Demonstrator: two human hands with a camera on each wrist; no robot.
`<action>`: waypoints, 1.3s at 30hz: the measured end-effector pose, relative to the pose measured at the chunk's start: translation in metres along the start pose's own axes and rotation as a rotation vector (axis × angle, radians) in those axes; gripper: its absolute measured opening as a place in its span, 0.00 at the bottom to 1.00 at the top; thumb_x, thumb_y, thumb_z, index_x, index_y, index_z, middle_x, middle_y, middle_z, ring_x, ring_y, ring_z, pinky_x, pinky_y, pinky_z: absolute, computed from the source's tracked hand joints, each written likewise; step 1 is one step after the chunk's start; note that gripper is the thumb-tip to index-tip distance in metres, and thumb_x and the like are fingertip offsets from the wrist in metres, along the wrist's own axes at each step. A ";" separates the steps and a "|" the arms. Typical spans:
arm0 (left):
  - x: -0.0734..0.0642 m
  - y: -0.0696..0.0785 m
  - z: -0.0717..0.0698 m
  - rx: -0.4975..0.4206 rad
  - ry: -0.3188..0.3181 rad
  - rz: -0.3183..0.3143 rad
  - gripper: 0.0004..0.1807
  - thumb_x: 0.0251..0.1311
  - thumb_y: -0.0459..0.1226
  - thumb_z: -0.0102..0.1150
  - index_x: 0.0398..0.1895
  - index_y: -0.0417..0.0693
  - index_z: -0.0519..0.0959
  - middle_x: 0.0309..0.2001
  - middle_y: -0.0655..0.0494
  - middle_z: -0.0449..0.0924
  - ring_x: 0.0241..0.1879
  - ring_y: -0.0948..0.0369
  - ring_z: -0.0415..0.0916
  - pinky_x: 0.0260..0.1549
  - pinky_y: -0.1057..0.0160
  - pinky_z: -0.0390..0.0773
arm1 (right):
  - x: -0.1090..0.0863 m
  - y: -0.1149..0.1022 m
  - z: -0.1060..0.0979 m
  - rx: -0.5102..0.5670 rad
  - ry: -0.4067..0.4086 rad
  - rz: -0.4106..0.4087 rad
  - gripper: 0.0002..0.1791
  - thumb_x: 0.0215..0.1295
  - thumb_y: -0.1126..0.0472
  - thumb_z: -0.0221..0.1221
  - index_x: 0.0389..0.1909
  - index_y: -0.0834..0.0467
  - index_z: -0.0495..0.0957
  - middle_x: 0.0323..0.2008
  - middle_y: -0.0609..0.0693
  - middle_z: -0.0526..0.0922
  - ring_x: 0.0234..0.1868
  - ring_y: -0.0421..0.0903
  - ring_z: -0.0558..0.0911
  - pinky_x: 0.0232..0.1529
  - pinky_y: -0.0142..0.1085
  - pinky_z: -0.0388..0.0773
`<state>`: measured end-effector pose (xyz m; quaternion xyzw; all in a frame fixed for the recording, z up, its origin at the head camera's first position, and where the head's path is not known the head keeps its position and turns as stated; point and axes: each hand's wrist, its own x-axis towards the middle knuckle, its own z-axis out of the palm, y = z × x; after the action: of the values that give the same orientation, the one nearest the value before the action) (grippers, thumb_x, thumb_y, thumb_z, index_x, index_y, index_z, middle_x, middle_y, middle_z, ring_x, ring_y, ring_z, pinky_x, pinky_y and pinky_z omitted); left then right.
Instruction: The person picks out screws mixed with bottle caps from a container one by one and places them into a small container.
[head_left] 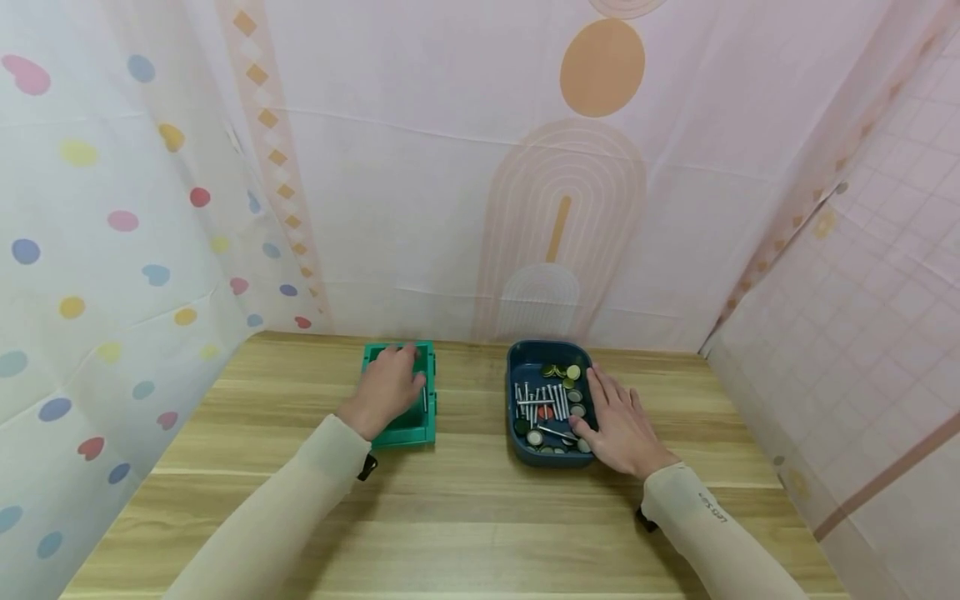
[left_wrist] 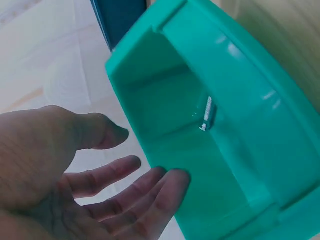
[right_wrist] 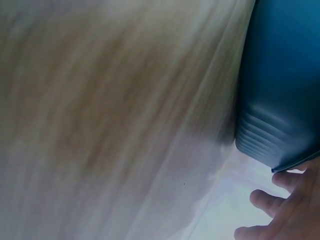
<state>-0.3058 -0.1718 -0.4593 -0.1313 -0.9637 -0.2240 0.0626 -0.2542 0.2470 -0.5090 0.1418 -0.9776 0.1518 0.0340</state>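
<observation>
My left hand (head_left: 386, 387) hovers over a green plastic bin (head_left: 408, 436), its fingers loosely bent and apart. In the left wrist view nothing sits between thumb and fingers, and a single silver screw (left_wrist: 207, 114) lies on the bin's floor. My right hand (head_left: 622, 429) rests at the right rim of a dark blue container (head_left: 525, 454), thumb over the edge and the other fingers spread along the outside. Inside that container are several long silver screws (head_left: 558, 402) and several round gold and silver caps (head_left: 573, 372). The right wrist view shows fingertips (right_wrist: 265, 200) beside the container's wall.
Both containers stand on a wood-grain table (head_left: 480, 517), with a gap between them. A patterned cloth (head_left: 420, 208) hangs behind the table's back edge, and more cloth covers both sides.
</observation>
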 end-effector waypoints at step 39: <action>0.016 0.140 0.041 0.226 -0.132 0.414 0.23 0.81 0.48 0.73 0.71 0.51 0.87 0.63 0.48 0.90 0.58 0.51 0.89 0.60 0.48 0.93 | 0.003 0.002 0.005 0.010 0.011 -0.003 0.53 0.90 0.37 0.58 0.97 0.63 0.46 0.97 0.64 0.49 0.93 0.74 0.60 0.88 0.82 0.51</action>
<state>-0.2839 -0.0289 -0.4347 -0.3324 -0.9372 -0.0881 0.0584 -0.2577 0.2461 -0.5141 0.1426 -0.9764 0.1575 0.0389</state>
